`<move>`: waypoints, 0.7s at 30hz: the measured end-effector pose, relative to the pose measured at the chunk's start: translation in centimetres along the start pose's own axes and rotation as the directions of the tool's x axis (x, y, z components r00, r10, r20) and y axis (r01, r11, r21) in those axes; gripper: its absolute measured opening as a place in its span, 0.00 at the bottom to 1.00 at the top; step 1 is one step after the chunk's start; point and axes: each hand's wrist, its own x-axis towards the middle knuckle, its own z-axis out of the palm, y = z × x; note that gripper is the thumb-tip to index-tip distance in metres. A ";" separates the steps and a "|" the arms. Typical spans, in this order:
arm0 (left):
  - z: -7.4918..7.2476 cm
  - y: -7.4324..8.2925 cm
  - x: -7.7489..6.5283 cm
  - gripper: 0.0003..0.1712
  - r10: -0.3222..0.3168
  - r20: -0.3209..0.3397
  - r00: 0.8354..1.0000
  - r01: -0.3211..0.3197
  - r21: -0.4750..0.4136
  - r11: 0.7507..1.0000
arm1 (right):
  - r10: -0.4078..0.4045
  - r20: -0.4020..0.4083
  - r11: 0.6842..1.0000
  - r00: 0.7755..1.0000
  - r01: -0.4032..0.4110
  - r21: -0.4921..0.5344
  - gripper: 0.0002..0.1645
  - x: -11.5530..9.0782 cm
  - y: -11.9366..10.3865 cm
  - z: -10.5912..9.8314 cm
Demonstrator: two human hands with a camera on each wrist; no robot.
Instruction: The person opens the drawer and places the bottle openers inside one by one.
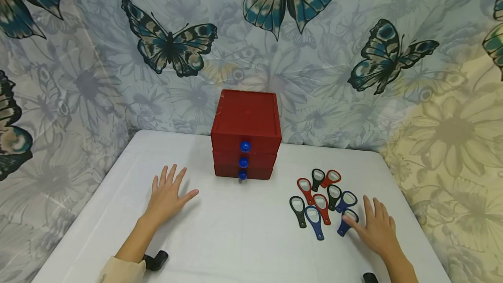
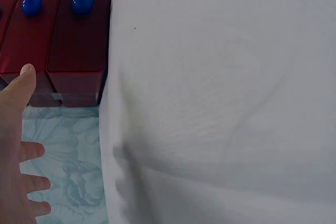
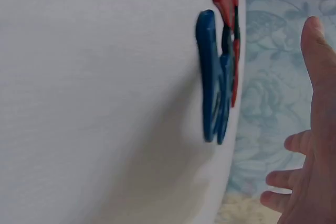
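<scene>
My left hand [image 1: 167,200] hovers over the left side of the table, fingers spread and nothing in them. In the left wrist view its thumb [image 2: 23,85] overlaps the red drawer box [image 2: 76,40]. My right hand [image 1: 377,228] is spread at the right, also holding nothing. Its thumb overlaps a blue loop-headed tool [image 1: 342,231], shaped like a small magnifying glass, in the head view. In the right wrist view that hand [image 3: 323,124] stands apart from the blue tool [image 3: 207,51]. Several similar tools lie clustered to its left, among them black [image 1: 301,222], red [image 1: 326,219] and blue [image 1: 319,234] ones.
The red box [image 1: 247,112] has three stacked drawers with blue knobs [image 1: 243,162] and stands at the table's back. A white cloth covers the table [image 1: 235,239]. Behind it hangs a butterfly-print cloth [image 1: 314,112]. A black wrist-camera part [image 1: 158,260] shows beside the left sleeve [image 1: 123,270].
</scene>
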 end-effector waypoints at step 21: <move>-2.2 1.2 4.2 0.46 0.013 0.104 0.995 0.029 -0.391 0.920 | -0.160 0.003 0.974 0.987 0.157 0.165 0.58 5.3 -6.1 -4.2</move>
